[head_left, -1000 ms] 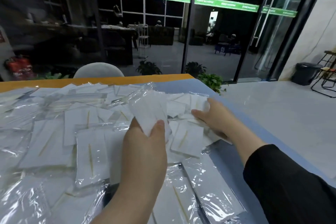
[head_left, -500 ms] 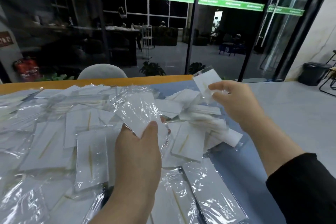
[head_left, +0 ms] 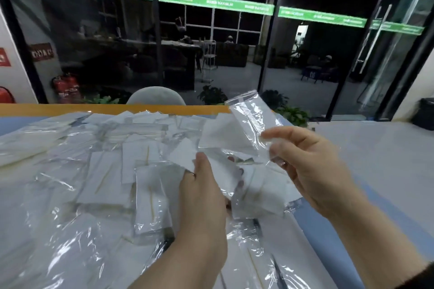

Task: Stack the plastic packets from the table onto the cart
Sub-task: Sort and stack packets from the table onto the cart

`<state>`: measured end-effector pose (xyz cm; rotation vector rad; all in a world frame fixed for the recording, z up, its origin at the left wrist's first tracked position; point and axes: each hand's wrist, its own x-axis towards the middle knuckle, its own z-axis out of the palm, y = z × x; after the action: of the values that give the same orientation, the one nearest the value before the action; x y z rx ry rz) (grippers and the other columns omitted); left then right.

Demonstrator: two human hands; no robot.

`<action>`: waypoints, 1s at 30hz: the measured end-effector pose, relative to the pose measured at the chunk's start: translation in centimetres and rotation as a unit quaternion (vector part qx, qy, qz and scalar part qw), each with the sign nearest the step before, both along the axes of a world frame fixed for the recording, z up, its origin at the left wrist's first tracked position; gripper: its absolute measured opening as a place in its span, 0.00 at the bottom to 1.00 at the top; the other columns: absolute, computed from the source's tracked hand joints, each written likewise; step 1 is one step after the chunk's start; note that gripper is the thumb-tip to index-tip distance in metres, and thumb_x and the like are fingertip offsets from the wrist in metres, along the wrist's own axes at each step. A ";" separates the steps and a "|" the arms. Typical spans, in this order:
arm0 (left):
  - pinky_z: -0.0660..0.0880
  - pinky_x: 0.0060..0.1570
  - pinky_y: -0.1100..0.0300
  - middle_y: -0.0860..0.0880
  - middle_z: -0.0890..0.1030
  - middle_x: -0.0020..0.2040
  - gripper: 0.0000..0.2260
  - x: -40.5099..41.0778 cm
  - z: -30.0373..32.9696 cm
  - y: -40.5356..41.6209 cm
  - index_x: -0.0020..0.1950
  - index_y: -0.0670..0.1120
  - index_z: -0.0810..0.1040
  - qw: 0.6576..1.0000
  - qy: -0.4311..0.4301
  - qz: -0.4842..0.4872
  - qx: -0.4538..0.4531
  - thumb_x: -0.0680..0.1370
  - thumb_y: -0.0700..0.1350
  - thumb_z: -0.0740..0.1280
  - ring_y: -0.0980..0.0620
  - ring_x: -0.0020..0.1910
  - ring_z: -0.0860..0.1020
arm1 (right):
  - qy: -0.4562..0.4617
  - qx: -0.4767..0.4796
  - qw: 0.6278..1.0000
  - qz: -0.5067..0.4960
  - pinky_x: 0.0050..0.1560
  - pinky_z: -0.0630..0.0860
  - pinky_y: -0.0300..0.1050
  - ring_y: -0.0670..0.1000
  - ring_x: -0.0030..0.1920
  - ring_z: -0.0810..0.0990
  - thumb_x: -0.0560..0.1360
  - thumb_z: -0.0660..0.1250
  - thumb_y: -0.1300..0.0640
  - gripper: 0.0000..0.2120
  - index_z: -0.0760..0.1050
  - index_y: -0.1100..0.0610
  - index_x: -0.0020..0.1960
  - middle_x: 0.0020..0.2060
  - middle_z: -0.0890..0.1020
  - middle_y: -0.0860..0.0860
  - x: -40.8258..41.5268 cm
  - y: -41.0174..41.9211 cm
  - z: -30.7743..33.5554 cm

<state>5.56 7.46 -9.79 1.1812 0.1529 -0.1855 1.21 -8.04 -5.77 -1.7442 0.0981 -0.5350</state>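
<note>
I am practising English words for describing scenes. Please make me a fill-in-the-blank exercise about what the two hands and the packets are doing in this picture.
1. The right hand pinches one clear packet and holds it ____ the pile.
2. The left hand grips a packet with ____ paper inside.
3. Many loose packets lie on the ____ table.
4. Behind the table stand two red fire ____.

Missing words: above; white; blue; extinguishers
</note>
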 end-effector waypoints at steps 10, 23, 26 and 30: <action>0.70 0.37 0.56 0.56 0.76 0.29 0.12 0.2 0.9 1.2 0.45 0.46 0.81 0.997 -0.002 0.067 -0.041 0.78 0.55 0.70 0.50 0.32 0.73 | 0.087 -0.169 0.980 0.056 0.58 0.75 0.62 0.57 0.43 0.83 0.80 0.67 0.62 0.16 0.78 0.39 0.51 0.39 0.84 0.52 -0.4 0.9 -0.4; 0.77 0.44 0.54 0.56 0.86 0.40 0.10 -1.1 1.3 0.9 0.54 0.50 0.84 0.992 -0.121 -0.012 -0.018 0.77 0.54 0.72 0.52 0.40 0.83 | -0.001 -0.234 0.972 -0.010 0.54 0.75 0.36 0.44 0.52 0.79 0.77 0.71 0.54 0.14 0.79 0.39 0.60 0.49 0.80 0.41 0.2 1.8 -1.3; 0.78 0.44 0.53 0.54 0.86 0.44 0.12 -1.4 1.7 1.0 0.58 0.53 0.83 0.991 -0.125 -0.028 -0.026 0.79 0.56 0.68 0.52 0.43 0.84 | 0.065 -0.189 0.979 0.026 0.61 0.74 0.35 0.35 0.61 0.76 0.74 0.68 0.40 0.22 0.74 0.39 0.68 0.59 0.79 0.35 -0.3 1.9 -0.6; 0.78 0.56 0.56 0.57 0.85 0.54 0.25 -1.8 1.9 0.5 0.66 0.58 0.76 0.982 -0.179 -0.057 0.012 0.73 0.68 0.62 0.60 0.53 0.83 | 0.062 -0.069 0.984 0.150 0.58 0.79 0.54 0.57 0.56 0.83 0.79 0.67 0.55 0.14 0.78 0.52 0.65 0.54 0.85 0.52 -0.7 2.7 -0.7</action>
<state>3.72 7.95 -7.90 1.2297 -0.2292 -0.0685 0.55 -5.36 -6.43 -1.8839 -0.1165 -0.2170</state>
